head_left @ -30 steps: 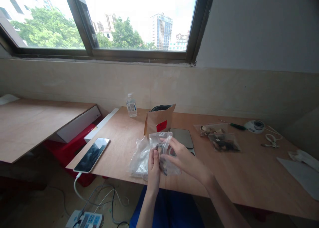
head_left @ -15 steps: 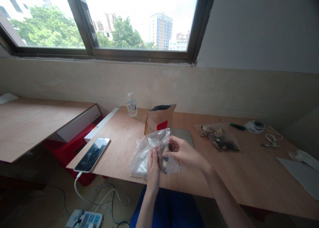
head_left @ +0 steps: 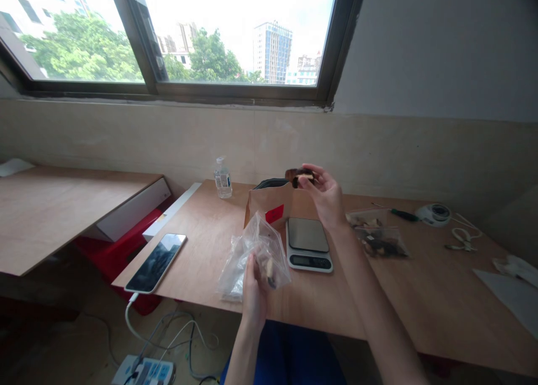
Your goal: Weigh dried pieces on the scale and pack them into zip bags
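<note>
My left hand is closed on a clear plastic bag, low over the table's near edge. Inside the bag lies a pale and dark piece. Raised beside the mouth of a brown kraft paper pouch, my right hand pinches dark brown pieces with a pale edge; their exact kind is unclear. The pouch stands upright, its mouth open, with a red patch on its front. Below my right hand sits a kitchen scale with a metal plate. More clear plastic bags lie under the held one.
A phone on a charging cable lies at the left table edge. Behind stands a water bottle. To the right are filled zip bags, a screwdriver and a white dome camera. A power strip rests on the floor.
My right hand has left the plastic bag and risen to the pouch's mouth with dark brown pieces. The scale is now uncovered. My left hand still grips the bag, slightly lower.
</note>
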`<state>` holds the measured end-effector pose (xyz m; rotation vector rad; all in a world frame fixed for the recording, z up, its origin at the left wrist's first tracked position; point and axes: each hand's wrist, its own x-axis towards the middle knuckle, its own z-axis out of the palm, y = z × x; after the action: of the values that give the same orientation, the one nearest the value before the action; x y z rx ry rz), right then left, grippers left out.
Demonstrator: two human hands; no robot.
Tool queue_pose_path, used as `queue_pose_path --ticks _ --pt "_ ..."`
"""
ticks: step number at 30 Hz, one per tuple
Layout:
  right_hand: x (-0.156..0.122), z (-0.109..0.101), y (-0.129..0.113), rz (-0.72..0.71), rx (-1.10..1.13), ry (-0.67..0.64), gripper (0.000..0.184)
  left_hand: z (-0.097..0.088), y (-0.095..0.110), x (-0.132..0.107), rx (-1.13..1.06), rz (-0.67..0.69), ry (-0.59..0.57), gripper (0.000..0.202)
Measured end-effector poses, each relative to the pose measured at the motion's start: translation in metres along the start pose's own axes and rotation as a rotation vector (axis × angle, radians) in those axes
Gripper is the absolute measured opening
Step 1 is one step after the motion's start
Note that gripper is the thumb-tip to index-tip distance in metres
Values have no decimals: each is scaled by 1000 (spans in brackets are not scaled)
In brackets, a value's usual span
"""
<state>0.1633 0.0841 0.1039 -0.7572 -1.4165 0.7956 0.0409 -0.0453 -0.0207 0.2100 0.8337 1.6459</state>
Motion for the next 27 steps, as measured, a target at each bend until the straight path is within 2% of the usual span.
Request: queue_pose_path --ticks 4,6,9,11,19,22,24,25,27 --pt "31 24 16 -216 -224 64 38 0 0 1 7 -14 15 38" --pt "34 34 24 -285 -362 16 33 -1 0 2 22 -17 24 37" --pt "30 41 34 -354 -477 -141 25 -3 1 4 51 -12 17 37" --pt "26 41 38 -375 -487 -201 23 -5 2 6 68 -5 5 38" --pt "25 27 41 -323 -525 -247 28 -5 0 6 67 -14 5 39" --pt "26 23 44 -344 -648 -334 24 -2 0 4 59 -17 -17 40" --pt "26 22 46 -359 -759 -417 32 -1 1 3 44 -22 -35 41" --pt "26 22 45 -371 -798 -430 33 -1 1 3 31 -25 -47 42" --pt "22 23 41 -398 -829 -374 29 -3 1 3 -7 -18 -84 44"
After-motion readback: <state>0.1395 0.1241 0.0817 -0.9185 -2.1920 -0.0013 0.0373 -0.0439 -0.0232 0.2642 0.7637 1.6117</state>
